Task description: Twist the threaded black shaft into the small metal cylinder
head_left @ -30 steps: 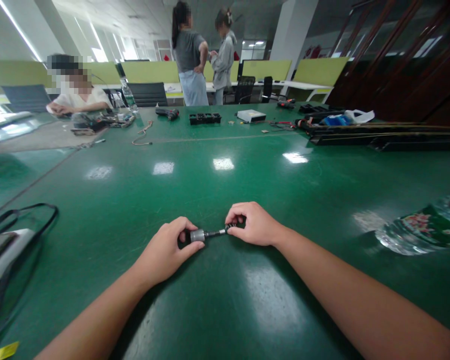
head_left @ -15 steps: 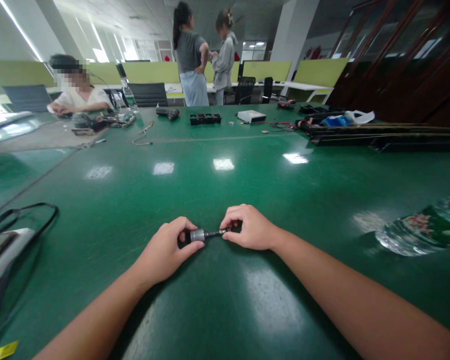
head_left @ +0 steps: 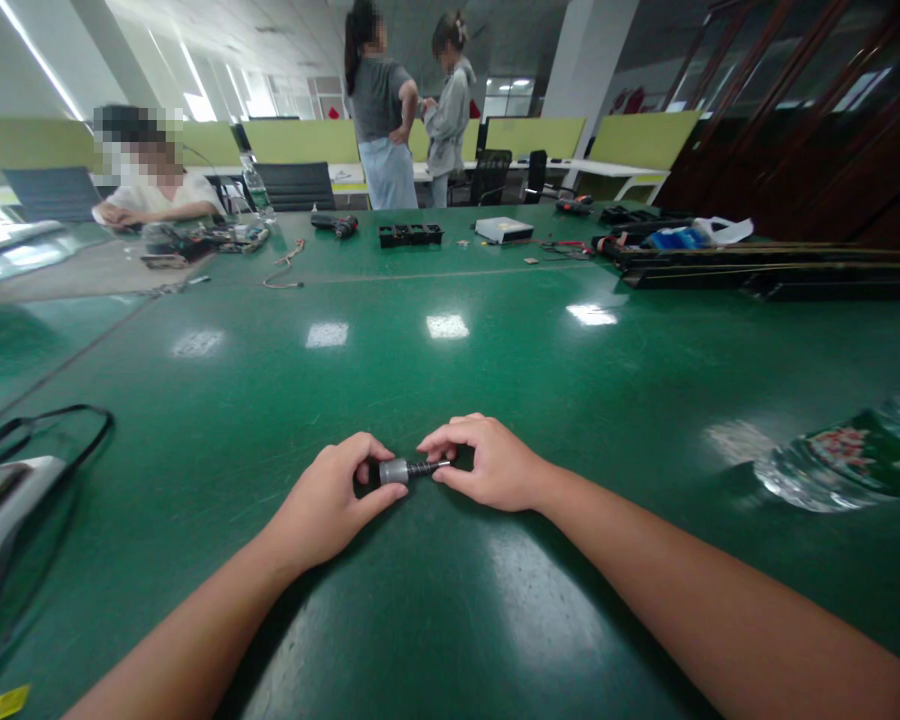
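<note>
My left hand (head_left: 337, 495) is closed around a grey metal cylinder (head_left: 394, 471) low over the green table, thumb in front and fingers behind. From the cylinder's right end a thin shaft (head_left: 445, 464) points right, with a dark coil spring (head_left: 420, 468) around it. My right hand (head_left: 495, 462) is beside the shaft's tip. Its index finger arches above the spring and its thumb lies just below the tip, with a gap between them. Whether the thumb touches the shaft is hard to see.
A water bottle (head_left: 847, 455) lies at right. At left are a white-edged device (head_left: 15, 500) and a black strap (head_left: 82, 412). Across the table (head_left: 450, 380) are a power drill (head_left: 335, 226), a black part (head_left: 411, 235) and a pale box (head_left: 504, 231). Several people are beyond.
The spring, pinched in my right fingers near the shaft's tip before, now sits around the shaft closer to the cylinder. My right fingers have spread and shifted slightly left. My left hand keeps its grip.
</note>
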Tool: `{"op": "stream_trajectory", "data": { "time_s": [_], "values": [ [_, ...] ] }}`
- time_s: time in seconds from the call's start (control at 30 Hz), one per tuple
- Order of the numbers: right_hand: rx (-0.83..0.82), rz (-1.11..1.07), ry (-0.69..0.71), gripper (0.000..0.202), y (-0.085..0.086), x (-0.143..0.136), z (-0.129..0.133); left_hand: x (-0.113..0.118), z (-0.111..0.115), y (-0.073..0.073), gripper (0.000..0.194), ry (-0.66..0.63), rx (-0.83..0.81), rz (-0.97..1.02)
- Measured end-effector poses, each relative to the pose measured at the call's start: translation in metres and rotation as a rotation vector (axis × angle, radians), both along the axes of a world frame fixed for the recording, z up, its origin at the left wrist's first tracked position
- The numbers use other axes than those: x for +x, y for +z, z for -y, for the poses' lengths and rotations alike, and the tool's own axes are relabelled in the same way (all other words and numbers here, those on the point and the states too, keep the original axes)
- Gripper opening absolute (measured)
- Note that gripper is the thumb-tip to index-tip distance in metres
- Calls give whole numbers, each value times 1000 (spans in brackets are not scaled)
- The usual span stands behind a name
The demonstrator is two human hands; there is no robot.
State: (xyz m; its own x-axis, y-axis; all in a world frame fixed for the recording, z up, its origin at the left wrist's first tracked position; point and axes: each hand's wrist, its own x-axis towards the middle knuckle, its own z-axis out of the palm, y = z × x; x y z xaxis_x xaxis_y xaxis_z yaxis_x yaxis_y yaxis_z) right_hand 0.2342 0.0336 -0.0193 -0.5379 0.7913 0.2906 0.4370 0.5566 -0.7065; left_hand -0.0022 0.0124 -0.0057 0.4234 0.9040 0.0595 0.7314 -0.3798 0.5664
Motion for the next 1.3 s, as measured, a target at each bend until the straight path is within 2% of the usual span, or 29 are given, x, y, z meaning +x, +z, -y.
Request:
{"op": "stream_trajectory", "data": {
  "time_s": [0.63, 1.3],
  "values": [
    [80, 124, 26, 13, 0, -3, 1, 2, 1, 5, 26, -23, 12, 1],
    [122, 122, 71, 17, -2, -6, 5, 3, 0, 3, 25, -43, 27, -14]
  ]
}}
